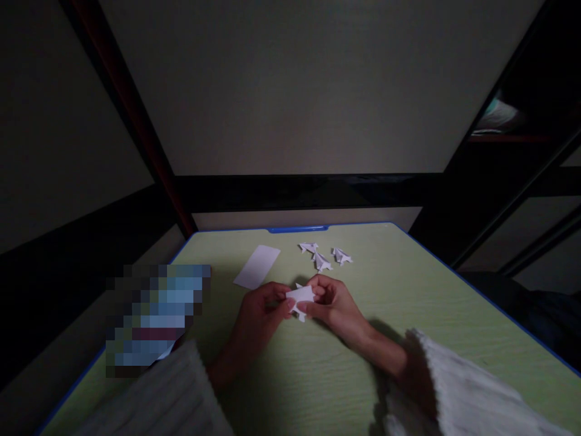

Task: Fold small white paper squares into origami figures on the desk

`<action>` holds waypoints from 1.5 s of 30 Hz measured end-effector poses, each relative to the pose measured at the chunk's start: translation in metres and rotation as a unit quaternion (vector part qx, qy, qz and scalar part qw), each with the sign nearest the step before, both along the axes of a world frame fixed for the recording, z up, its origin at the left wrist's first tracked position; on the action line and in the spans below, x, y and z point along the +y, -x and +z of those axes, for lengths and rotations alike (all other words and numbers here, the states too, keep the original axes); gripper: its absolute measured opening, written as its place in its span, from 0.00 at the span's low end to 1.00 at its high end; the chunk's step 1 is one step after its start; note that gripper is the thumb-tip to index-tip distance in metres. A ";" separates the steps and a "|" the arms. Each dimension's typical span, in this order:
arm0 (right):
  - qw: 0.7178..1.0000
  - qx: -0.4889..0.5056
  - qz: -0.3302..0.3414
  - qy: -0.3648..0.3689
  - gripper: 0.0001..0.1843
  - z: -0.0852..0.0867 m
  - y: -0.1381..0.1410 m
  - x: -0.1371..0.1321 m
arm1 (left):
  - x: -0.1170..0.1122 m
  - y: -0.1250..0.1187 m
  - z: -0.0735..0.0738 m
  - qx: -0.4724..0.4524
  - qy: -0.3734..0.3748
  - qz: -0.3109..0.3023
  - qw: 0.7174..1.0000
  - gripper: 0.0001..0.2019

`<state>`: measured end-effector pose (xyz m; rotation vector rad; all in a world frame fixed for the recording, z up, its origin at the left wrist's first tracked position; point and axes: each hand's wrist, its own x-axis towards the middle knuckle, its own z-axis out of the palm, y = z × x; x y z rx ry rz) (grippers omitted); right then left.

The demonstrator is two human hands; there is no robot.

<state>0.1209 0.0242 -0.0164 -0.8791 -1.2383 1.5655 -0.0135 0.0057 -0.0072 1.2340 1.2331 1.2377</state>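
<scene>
Between my two hands is a small folded white paper piece (300, 295), with a flat upper flap and small points sticking out below and above. My left hand (267, 306) pinches its left side, thumb in front. On the right side, my right hand (333, 303) grips it with thumb and fingers. Just beyond my hands lie several finished-looking folded paper figures: a left one (308, 247), a middle one (322, 260) touching or nearly touching it, and a right one (342, 255) a little apart. The fingers partly hide the held piece.
A flat white paper sheet (257, 266) lies left of the figures. The light green table (290, 387) has a blue edge and a blue handle strip (298, 229) at the back. A pixelated object (158, 321) lies at the left. Cabinet panels (299, 91) stand behind the table.
</scene>
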 end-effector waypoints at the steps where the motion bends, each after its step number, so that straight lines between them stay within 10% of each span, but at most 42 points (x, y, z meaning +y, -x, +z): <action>1: 1.000 0.005 -0.001 0.002 0.17 0.000 0.000 0.000 | -0.001 -0.001 0.000 -0.002 -0.002 0.005 1.000 0.05; 33: 0.999 0.030 0.021 0.021 0.10 0.000 -0.005 0.000 | -0.006 0.004 0.001 0.067 -0.127 -0.034 0.989 0.06; 45: 0.995 -0.067 0.040 -0.064 0.13 0.007 -0.007 -0.001 | -0.001 0.005 0.005 -0.015 -0.038 -0.035 0.999 0.04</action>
